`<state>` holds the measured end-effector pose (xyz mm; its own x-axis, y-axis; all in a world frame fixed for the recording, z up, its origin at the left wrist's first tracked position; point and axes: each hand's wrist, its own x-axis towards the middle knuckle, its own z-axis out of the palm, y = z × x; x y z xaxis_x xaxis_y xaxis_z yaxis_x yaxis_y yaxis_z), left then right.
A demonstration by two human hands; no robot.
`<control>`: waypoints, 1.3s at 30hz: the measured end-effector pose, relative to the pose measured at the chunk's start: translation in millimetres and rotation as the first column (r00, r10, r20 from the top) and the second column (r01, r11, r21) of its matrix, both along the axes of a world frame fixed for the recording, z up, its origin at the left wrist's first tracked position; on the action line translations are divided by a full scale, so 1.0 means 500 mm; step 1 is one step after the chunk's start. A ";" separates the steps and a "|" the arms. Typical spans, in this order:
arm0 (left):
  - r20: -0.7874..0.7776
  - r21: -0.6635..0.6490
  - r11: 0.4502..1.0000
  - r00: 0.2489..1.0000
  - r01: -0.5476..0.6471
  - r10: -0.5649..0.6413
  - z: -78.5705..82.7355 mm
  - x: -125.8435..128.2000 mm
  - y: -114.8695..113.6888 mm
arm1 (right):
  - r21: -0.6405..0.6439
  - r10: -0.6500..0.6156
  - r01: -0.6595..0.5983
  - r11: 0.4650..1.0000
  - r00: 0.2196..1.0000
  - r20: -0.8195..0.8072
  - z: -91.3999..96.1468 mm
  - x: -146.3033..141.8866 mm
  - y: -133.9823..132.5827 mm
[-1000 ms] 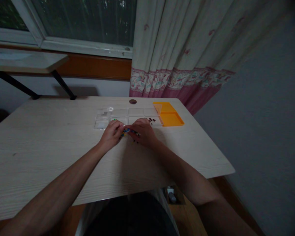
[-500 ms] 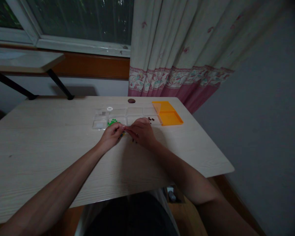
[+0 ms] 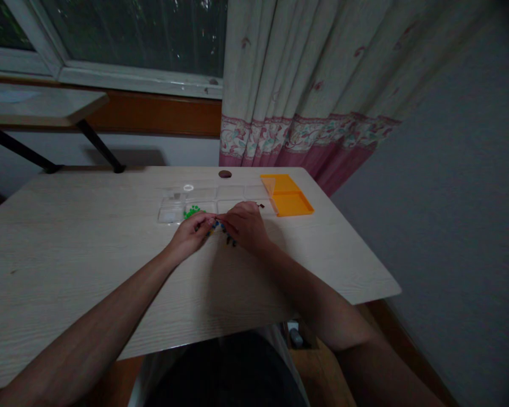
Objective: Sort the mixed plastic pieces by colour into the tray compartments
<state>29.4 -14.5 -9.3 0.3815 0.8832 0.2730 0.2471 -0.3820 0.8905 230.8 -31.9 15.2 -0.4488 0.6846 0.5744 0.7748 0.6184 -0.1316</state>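
Note:
My left hand and my right hand meet at their fingertips above the table. Both have their fingers pinched together; whatever lies between them is too small to make out. Just behind my left hand, small green pieces fill part of a clear plastic box. Below the joined fingertips lie tiny blue and yellow pieces, partly hidden by my hands. A few dark pieces rest on the table beside my right hand. Beyond its knuckles a small dark red piece shows in another clear box.
An open orange case lies right of the clear boxes. A round brown cable hole cover sits near the back edge of the wooden table. At the back left stands a raised shelf on black legs. A curtain hangs behind.
My hands stay joined at nearly the same spot. Fewer dark red pieces show beyond my right hand, and more of the blue pieces under my fingers is visible. The view has shifted slightly.

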 end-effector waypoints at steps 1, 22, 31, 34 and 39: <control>-0.002 0.003 1.000 1.000 -0.004 0.004 0.000 -0.001 0.000 | -0.003 0.002 -0.001 1.000 1.000 0.006 0.000 0.000 0.000; -0.060 0.048 0.999 0.998 0.005 -0.002 0.007 -0.002 0.000 | 0.038 0.011 -0.013 0.999 0.999 0.033 -0.002 -0.002 0.002; -0.053 0.055 0.998 0.999 0.000 0.003 0.007 0.000 0.000 | 0.034 0.012 -0.013 0.999 1.000 0.022 -0.004 -0.002 0.004; -0.049 0.049 0.999 0.999 -0.004 0.006 0.012 0.001 -0.003 | 0.012 0.001 -0.001 1.000 1.000 -0.001 -0.002 -0.004 0.004; -0.032 0.051 0.998 0.999 -0.025 0.026 0.014 0.000 -0.005 | -0.006 -0.018 0.018 1.000 0.997 -0.075 0.001 0.010 0.014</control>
